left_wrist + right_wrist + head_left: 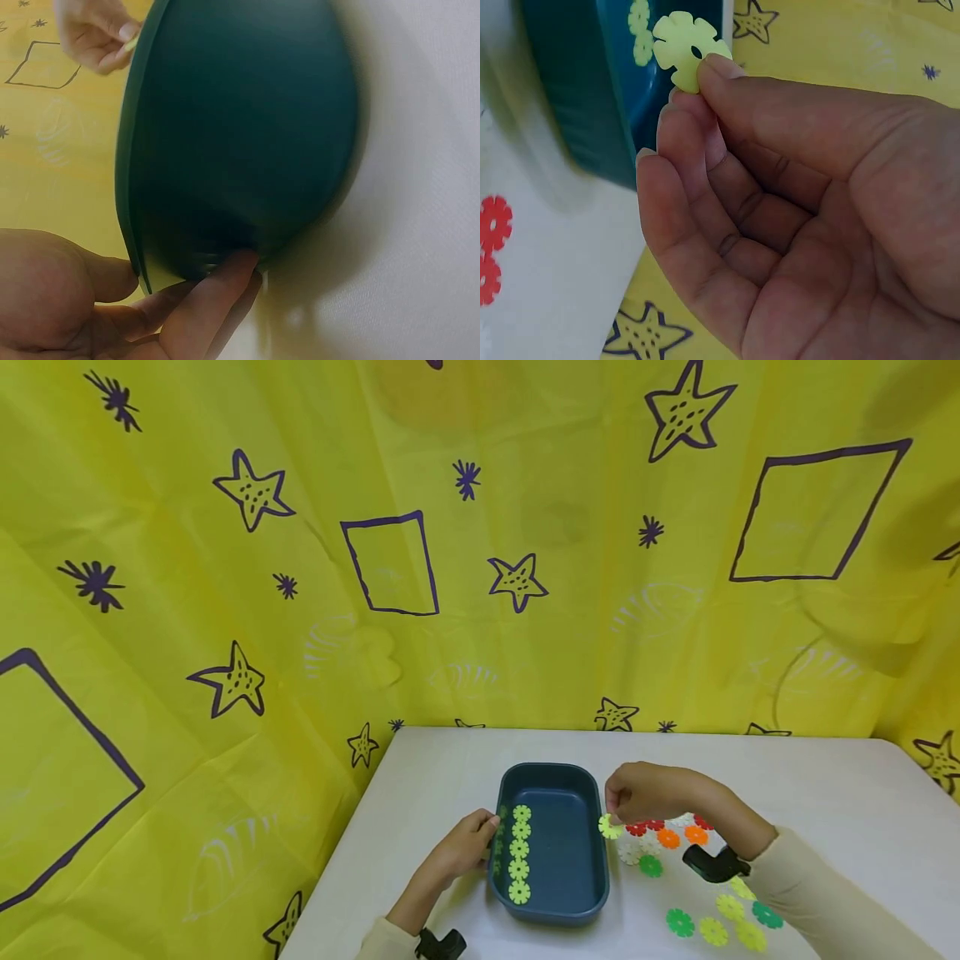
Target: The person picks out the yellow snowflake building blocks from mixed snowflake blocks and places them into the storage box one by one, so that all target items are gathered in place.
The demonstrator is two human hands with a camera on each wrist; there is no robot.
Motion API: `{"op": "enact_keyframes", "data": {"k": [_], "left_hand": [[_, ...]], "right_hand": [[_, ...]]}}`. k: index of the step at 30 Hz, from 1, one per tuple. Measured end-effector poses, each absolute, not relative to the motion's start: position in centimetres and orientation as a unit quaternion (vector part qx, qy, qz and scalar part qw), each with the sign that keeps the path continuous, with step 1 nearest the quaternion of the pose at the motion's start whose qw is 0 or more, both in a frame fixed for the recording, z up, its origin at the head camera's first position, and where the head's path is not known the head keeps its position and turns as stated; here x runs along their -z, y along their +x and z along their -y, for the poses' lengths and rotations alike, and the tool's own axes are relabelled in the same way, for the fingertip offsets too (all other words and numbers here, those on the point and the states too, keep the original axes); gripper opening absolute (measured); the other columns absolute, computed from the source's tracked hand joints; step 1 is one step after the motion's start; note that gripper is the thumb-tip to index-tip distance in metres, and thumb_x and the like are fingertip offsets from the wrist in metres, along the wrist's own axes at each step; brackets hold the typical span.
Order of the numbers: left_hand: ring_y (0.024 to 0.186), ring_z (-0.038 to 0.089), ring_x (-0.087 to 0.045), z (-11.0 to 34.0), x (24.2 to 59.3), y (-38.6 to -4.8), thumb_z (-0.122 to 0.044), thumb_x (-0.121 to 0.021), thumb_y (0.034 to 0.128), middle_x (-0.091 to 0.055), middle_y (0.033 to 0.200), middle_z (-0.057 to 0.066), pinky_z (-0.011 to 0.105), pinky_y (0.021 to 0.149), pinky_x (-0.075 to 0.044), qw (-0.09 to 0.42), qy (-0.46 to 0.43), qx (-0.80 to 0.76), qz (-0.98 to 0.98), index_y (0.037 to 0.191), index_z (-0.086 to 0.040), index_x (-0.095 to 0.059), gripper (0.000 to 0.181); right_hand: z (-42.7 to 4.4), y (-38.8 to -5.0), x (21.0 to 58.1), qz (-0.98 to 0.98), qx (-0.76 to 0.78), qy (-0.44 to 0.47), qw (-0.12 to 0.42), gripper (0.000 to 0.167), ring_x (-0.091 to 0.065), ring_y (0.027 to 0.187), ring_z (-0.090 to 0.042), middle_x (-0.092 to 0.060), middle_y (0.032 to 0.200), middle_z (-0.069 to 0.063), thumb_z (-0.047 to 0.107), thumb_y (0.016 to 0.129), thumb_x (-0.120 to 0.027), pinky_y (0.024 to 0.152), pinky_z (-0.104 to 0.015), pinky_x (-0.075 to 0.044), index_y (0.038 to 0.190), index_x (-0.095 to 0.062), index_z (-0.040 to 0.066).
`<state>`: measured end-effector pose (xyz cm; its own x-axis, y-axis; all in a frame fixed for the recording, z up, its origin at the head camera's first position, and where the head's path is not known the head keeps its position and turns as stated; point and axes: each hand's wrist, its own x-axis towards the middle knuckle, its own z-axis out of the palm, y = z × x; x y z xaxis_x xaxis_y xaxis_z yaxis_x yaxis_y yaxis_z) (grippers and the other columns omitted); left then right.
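Note:
A dark teal rectangular tub (pixel 564 852) stands on the white table. Along its left side inside, several yellow-green flower-shaped discs (pixel 519 849) lie in a straight column. My left hand (pixel 463 843) grips the tub's left rim, thumb on one side of the wall and fingers on the other, as the left wrist view shows. Over by the right rim, my right hand (pixel 637 791) pinches one yellow-green notched disc (pixel 681 46) between thumb and fingertips. That disc has a small slot in its middle and is held up at the tub's edge.
Right of the tub lie loose discs: red (pixel 636 829), orange (pixel 696 835), white (pixel 630 852), green (pixel 680 922) and yellow (pixel 713 932). Some are partly hidden by my right arm. A yellow patterned curtain (pixel 525 652) hangs behind the white table (pixel 442 760).

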<state>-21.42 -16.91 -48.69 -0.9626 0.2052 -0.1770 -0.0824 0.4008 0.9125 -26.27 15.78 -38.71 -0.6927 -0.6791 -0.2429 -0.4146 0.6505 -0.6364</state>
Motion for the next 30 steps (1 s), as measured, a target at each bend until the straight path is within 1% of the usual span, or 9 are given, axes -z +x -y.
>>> {"op": "enact_keyframes", "data": {"k": [4,8,14,17,22,24,30], "left_hand": [[0.097,0.022,-0.060,16.8,48.7,-21.5,-0.024,-0.045,0.1152,-0.060,0.104,0.010,0.041,0.079,-0.060,0.130,0.038,-0.545,-0.827,0.119,0.003,-0.060,0.031],[0.096,0.022,-0.060,16.7,48.7,-21.5,-0.024,-0.045,0.1152,-0.060,0.104,0.010,0.040,0.078,-0.060,0.129,0.040,-0.545,-0.827,0.119,0.003,-0.059,0.031],[0.095,0.022,-0.061,16.7,48.7,-21.5,-0.024,-0.045,0.1151,-0.060,0.103,0.010,0.040,0.077,-0.060,0.126,0.040,-0.545,-0.828,0.119,0.004,-0.060,0.031],[0.094,0.021,-0.061,16.8,48.6,-21.4,-0.023,-0.045,0.1151,-0.060,0.102,0.009,0.039,0.077,-0.060,0.126,0.039,-0.544,-0.828,0.118,0.003,-0.060,0.031],[0.093,0.021,-0.060,16.8,48.6,-21.4,-0.023,-0.045,0.1152,-0.059,0.101,0.010,0.038,0.075,-0.059,0.126,0.038,-0.544,-0.829,0.116,0.003,-0.060,0.030],[0.092,0.021,-0.059,16.8,48.6,-21.4,-0.023,-0.045,0.1152,-0.059,0.100,0.010,0.037,0.074,-0.059,0.125,0.038,-0.545,-0.828,0.116,0.003,-0.060,0.030],[0.094,0.022,-0.060,16.7,48.7,-21.4,-0.024,-0.044,0.1154,-0.059,0.102,0.012,0.037,0.074,-0.058,0.128,0.041,-0.554,-0.821,0.117,0.004,-0.059,0.031]], "right_hand": [[-13.6,-26.4,38.9,-0.876,0.264,-0.321,0.246,0.015,-0.049,0.061,-0.011,-0.058,0.071,0.002,0.000,0.094,-0.070,0.059,-0.024,-0.043,0.083,-0.069,0.010],[-11.7,-26.4,39.4,-0.884,0.236,-0.322,0.243,0.016,-0.054,0.067,-0.013,-0.061,0.073,0.001,0.003,0.094,-0.074,0.062,-0.027,-0.046,0.081,-0.069,0.010],[-8.9,-26.3,40.9,-0.896,0.183,-0.325,0.242,0.019,-0.058,0.065,-0.013,-0.064,0.072,0.001,0.006,0.093,-0.079,0.063,-0.030,-0.050,0.077,-0.070,0.012],[-7.7,-26.2,41.8,-0.899,0.154,-0.321,0.254,0.021,-0.059,0.064,-0.012,-0.066,0.071,0.002,0.007,0.093,-0.080,0.061,-0.028,-0.049,0.075,-0.070,0.012],[-5.9,-26.2,43.2,-0.903,0.091,-0.321,0.271,0.025,-0.054,0.062,-0.010,-0.062,0.066,0.003,0.011,0.094,-0.080,0.060,-0.025,-0.043,0.072,-0.068,0.013],[-5.3,-26.2,43.5,-0.905,0.065,-0.318,0.273,0.026,-0.053,0.062,-0.010,-0.061,0.066,0.003,0.013,0.094,-0.080,0.060,-0.025,-0.042,0.072,-0.067,0.014],[-3.5,-25.5,43.9,-0.914,0.009,-0.293,0.280,0.022,-0.056,0.064,-0.011,-0.063,0.072,0.001,0.018,0.095,-0.081,0.063,-0.026,-0.046,0.078,-0.068,0.013]]}}
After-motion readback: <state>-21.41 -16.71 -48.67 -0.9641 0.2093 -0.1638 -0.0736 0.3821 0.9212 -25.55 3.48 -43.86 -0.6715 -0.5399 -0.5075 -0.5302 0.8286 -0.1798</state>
